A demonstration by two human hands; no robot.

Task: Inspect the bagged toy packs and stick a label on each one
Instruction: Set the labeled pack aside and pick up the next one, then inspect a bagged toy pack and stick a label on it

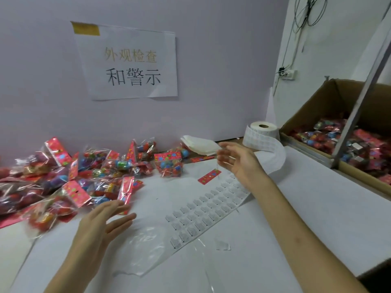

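Label strip (pixel 211 206) runs diagonally from far-right roll (pixel 263 129) toward near-left.

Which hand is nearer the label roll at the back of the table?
Right. The right hand hovers open just left of and in front of the label roll. The left hand is far off to the left, by the pile of bagged toy packs.

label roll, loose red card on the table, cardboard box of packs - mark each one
label roll (pixel 255 125): head view, top face of the wound roll, left of its core.
loose red card (pixel 209 176): head view, middle of the card.
cardboard box (pixel 338 98): head view, bare inner wall.
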